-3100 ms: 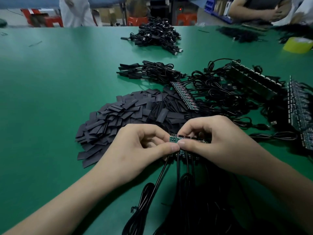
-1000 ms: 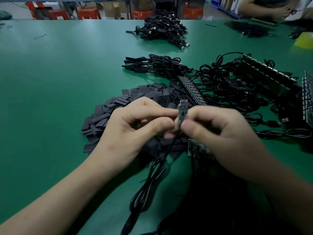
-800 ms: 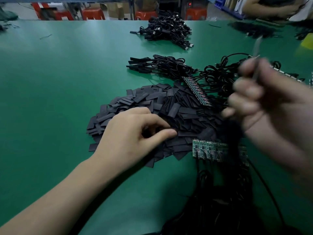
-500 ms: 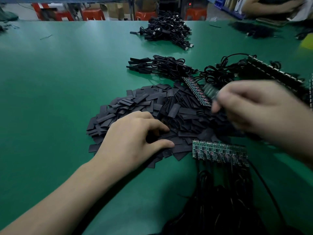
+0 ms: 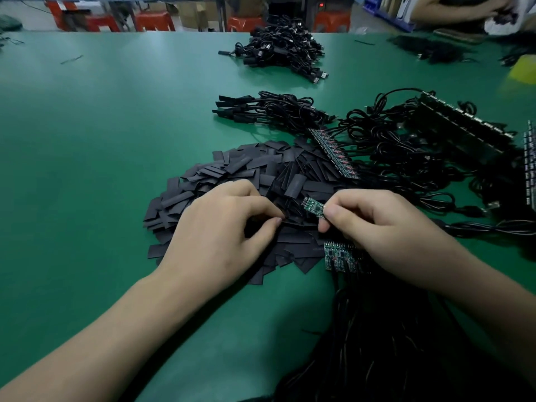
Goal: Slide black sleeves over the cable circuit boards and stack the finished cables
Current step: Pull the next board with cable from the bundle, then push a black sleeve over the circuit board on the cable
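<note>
A loose pile of flat black sleeves [image 5: 246,172] lies on the green table [image 5: 101,146]. My left hand [image 5: 226,236] rests on the pile's near side, thumb and forefinger pinching one black sleeve [image 5: 285,223]. My right hand [image 5: 377,227] pinches a small green circuit board [image 5: 313,208] by its cable end and holds it just right of the left fingertips. A row of joined green boards [image 5: 336,255] lies partly under my right hand, its black cables [image 5: 391,343] running toward me. Sleeved cables [image 5: 269,110] lie stacked beyond the pile.
A larger heap of cables [image 5: 284,50] sits at the far edge. Another board strip [image 5: 333,152] with tangled cables and black fixtures [image 5: 464,123] fill the right side. A yellow tape roll [image 5: 525,68] and another person's arms [image 5: 452,10] are at the far right.
My right hand swung away to the far right with the sleeved cable, then came back holding a bare green board. My left hand dropped onto the sleeve pile and stayed there.
</note>
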Motion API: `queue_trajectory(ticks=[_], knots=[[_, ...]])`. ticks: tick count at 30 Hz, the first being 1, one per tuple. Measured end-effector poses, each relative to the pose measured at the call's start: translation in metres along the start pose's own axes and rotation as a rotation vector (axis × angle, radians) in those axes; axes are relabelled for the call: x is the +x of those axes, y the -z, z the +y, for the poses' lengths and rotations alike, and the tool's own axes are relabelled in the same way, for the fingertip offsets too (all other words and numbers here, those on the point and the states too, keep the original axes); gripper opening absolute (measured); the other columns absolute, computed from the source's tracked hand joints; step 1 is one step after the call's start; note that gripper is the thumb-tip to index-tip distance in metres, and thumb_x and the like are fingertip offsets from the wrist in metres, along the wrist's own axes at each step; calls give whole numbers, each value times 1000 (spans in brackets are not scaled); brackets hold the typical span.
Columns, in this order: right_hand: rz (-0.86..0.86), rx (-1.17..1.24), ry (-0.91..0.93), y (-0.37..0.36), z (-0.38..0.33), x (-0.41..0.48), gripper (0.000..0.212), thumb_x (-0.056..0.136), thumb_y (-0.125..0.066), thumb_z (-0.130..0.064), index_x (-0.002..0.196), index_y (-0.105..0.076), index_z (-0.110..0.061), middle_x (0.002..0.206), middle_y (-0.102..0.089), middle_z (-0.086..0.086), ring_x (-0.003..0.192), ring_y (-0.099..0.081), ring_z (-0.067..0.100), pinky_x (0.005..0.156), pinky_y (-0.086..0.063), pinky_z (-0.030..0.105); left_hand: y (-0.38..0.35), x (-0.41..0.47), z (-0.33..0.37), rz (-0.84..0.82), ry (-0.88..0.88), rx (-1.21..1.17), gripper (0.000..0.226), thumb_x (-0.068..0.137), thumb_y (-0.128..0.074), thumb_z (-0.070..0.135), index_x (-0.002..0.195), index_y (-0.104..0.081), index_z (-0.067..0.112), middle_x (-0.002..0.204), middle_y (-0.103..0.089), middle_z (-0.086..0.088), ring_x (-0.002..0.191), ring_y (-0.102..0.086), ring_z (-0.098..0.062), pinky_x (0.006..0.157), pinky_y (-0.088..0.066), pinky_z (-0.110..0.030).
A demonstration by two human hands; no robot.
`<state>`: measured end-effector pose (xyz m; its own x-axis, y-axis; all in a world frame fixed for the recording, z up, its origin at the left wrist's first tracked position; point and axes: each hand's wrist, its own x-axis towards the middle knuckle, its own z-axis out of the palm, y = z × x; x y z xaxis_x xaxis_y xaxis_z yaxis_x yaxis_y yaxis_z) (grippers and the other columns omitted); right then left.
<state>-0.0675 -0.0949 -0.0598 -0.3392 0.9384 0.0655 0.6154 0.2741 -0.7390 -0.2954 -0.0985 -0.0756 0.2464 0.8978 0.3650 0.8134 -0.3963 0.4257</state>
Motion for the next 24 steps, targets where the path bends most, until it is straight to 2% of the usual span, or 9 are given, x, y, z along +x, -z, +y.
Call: queue_trajectory(ticks=[2, 5, 8, 10, 14, 17, 20, 22, 24], knots=[[24, 9, 17, -2, 1, -1, 30, 101, -53, -37, 81, -71, -26, 52, -43, -12, 48, -35, 2, 49, -30, 19, 1, 1, 0, 43, -7, -14, 8, 92, -68, 34, 93, -75, 34, 90, -60, 13, 82, -57, -9, 73, -53, -36], [78, 26, 34, -5, 0, -1, 25, 97, -57, -44, 84, -69, -25, 60, -49, -1, 53, -39, 3, 53, -30, 24, 2, 2, 0, 84, -28, -83, 6, 92, -69, 24, 90, -73, 28, 87, -63, 13, 77, -59, -7, 73, -51, -33], [102, 100, 44, -8, -2, -2, 18, 93, -67, -39, 85, -68, -22, 56, -46, -11, 50, -41, 0, 51, -32, 12, 1, 1, 2, 56, 9, -225, 11, 92, -71, 19, 86, -71, 28, 73, -66, 17, 71, -62, -7, 66, -47, -20], [81, 151, 46, -9, -2, -3, 13, 92, -71, -30, 83, -69, -21, 53, -47, -19, 48, -44, -3, 52, -35, 4, -1, 0, 3, 22, 31, -311, 12, 93, -71, 19, 86, -72, 29, 71, -66, 19, 68, -62, -4, 61, -42, -14], [51, 189, 34, -10, 1, -3, 13, 92, -71, -26, 80, -71, -22, 51, -51, -19, 44, -45, -4, 48, -31, 4, -1, -1, 6, 18, -65, -322, 16, 93, -72, 13, 97, -79, 27, 87, -71, 21, 87, -66, 3, 76, -43, -8], [55, 208, 13, -10, 2, -4, 12, 91, -71, -28, 82, -72, -21, 52, -52, -17, 45, -42, -4, 49, -30, 7, -3, -2, 5, 37, -163, -282, 14, 92, -73, 21, 104, -79, 23, 91, -70, 14, 88, -65, 1, 79, -46, -12], [51, 249, 7, -11, 3, -4, 12, 92, -71, -29, 86, -73, -18, 57, -53, -13, 50, -43, -4, 52, -33, 12, -5, -4, 2, 57, -236, -203, 27, 86, -76, 39, 107, -79, 22, 93, -68, 9, 85, -65, -8, 78, -54, -29], [24, 264, 15, -10, 3, -5, 12, 92, -71, -30, 89, -73, -19, 62, -59, -8, 55, -47, -1, 57, -37, 20, -6, -4, 2, 90, -267, -157, 28, 86, -77, 41, 106, -79, 21, 94, -68, 9, 84, -66, -11, 75, -55, -35], [29, 275, 42, -10, 1, -6, 11, 92, -71, -27, 87, -73, -18, 60, -62, -12, 54, -50, -5, 58, -40, 13, -5, -4, 2, 131, -276, -150, 24, 87, -77, 38, 105, -80, 22, 93, -69, 10, 83, -66, -9, 74, -56, -34]])
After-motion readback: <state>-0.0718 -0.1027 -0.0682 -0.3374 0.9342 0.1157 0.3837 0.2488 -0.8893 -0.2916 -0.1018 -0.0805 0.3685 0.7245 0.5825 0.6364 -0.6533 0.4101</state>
